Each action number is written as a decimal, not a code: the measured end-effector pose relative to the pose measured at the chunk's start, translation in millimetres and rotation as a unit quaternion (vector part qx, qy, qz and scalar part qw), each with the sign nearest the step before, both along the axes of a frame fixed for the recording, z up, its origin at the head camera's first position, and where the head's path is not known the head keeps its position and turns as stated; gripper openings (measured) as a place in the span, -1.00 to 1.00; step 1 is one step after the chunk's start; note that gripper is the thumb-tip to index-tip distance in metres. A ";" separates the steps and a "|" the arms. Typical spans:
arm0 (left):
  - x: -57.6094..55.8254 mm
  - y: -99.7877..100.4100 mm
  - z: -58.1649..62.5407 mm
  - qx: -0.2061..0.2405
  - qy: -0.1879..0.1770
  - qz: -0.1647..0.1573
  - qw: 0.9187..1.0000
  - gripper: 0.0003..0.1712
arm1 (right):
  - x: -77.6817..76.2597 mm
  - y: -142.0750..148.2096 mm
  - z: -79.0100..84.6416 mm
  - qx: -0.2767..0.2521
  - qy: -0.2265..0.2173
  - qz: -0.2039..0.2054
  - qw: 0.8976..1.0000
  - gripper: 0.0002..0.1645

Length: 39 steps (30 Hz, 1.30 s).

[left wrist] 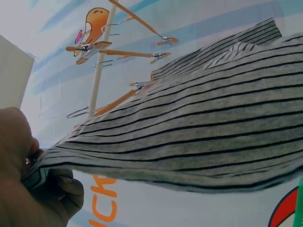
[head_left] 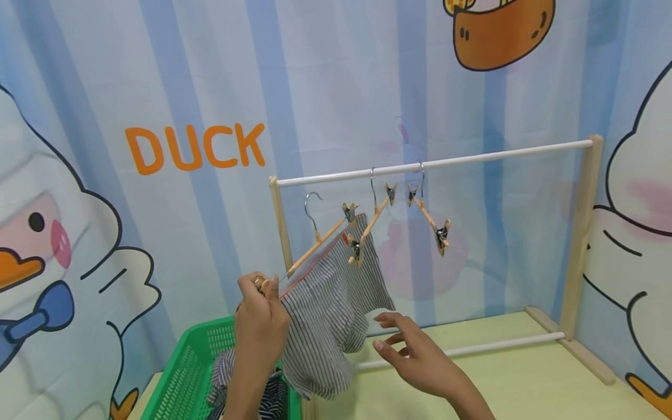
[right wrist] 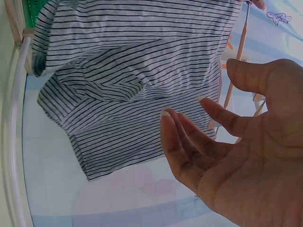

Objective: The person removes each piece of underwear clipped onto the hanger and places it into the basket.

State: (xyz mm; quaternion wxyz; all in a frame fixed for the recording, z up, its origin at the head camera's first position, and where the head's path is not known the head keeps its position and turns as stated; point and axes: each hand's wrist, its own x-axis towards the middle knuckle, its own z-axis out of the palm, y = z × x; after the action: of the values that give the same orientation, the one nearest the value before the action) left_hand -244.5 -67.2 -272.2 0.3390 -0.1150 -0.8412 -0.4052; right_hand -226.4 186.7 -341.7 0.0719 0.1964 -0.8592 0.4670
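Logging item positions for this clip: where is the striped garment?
In the head view, the garment hangs below the leftmost hanger at lower centre, between the left hand and right hand.

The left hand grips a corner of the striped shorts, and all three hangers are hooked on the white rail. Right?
Not quite: the left hand does grip a corner of the striped shorts, but the head view shows only two hangers on the white rail; the shorts' hanger is off it, hook free.
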 end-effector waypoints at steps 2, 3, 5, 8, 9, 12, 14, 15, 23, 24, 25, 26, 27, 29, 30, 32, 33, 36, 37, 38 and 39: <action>0.8 1.2 -4.4 -0.001 -0.005 0.000 1.000 -0.58 | -0.5 0.1 0.0 0.000 0.000 -0.004 1.000 -0.39; 1.6 1.5 -6.5 0.000 -0.011 -0.001 1.000 -0.58 | -0.7 0.3 0.1 -0.001 0.000 -0.005 1.000 -0.39; 3.4 2.3 -10.9 0.002 -0.018 0.000 1.000 -0.58 | -0.8 0.9 -0.1 -0.002 0.002 -0.009 1.000 -0.38; 7.0 3.1 -17.1 0.003 -0.026 0.001 1.000 -0.62 | -0.9 2.2 0.0 -0.006 -0.001 -0.015 1.000 -0.37; 8.1 3.1 -19.4 0.001 -0.027 0.001 1.000 -0.62 | -1.0 2.8 0.2 -0.009 -0.001 -0.017 1.000 -0.37; 11.9 2.9 -25.6 -0.004 -0.036 0.002 0.999 -0.64 | -0.9 3.9 1.1 -0.014 -0.007 -0.026 1.000 -0.36; 14.1 2.3 -29.0 -0.007 -0.042 -0.004 0.999 -0.64 | -0.7 4.6 1.7 -0.017 -0.010 -0.032 0.999 -0.36; 15.3 1.8 -30.5 -0.007 -0.045 -0.008 0.999 -0.65 | -0.6 4.8 1.9 -0.019 -0.012 -0.034 0.999 -0.36; 18.6 -6.0 -35.2 -0.003 -0.052 -0.032 0.998 -0.67 | -0.7 5.2 2.8 -0.034 -0.021 -0.076 0.996 -0.35; 18.7 -7.0 -35.1 -0.001 -0.056 -0.034 0.998 -0.66 | -0.6 5.9 3.0 -0.033 -0.019 -0.081 0.996 -0.34; 18.6 -8.2 -34.6 0.001 -0.060 -0.037 0.998 -0.65 | -0.8 6.5 3.2 -0.031 -0.016 -0.086 0.996 -0.34; 18.5 -9.4 -34.3 0.003 -0.065 -0.039 0.997 -0.65 | -0.9 7.2 3.3 -0.030 -0.014 -0.090 0.995 -0.33; 18.2 -10.7 -33.9 0.003 -0.069 -0.044 0.997 -0.64 | -0.9 8.0 3.3 -0.029 -0.012 -0.092 0.995 -0.33; 17.8 -13.2 -33.3 0.006 -0.077 -0.052 0.996 -0.64 | -0.7 9.6 3.1 -0.025 -0.008 -0.098 0.995 -0.30; 17.8 -14.3 -33.0 0.008 -0.080 -0.055 0.995 -0.63 | -0.3 10.3 2.9 -0.023 -0.006 -0.102 0.995 -0.30; 18.0 -16.5 -32.6 0.010 -0.086 -0.061 0.994 -0.64 | 0.5 11.6 2.6 -0.018 -0.002 -0.109 0.994 -0.29; 18.1 -17.6 -32.5 0.011 -0.089 -0.063 0.994 -0.64 | 0.8 12.1 2.5 -0.015 0.000 -0.112 0.994 -0.29; 19.1 -20.6 -32.2 0.011 -0.092 -0.066 0.993 -0.66 | 1.4 13.3 3.2 -0.012 0.006 -0.118 0.993 -0.30; 19.2 -21.4 -32.0 0.010 -0.090 -0.068 0.994 -0.67 | 1.4 13.8 3.5 -0.011 0.008 -0.120 0.993 -0.30; 19.4 -22.0 -31.7 0.009 -0.086 -0.069 0.994 -0.67 | 1.4 14.3 4.0 -0.012 0.010 -0.121 0.993 -0.30; 19.1 -22.7 -31.5 0.008 -0.081 -0.070 0.994 -0.68 | 1.4 14.9 4.4 -0.012 0.011 -0.122 0.992 -0.30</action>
State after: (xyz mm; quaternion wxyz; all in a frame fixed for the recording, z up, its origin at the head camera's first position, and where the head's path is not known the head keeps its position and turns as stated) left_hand -225.5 -89.8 -303.7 0.2412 -0.1381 -0.8526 -0.4425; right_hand -225.1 201.6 -337.2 0.1404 0.0945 -0.8703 0.4626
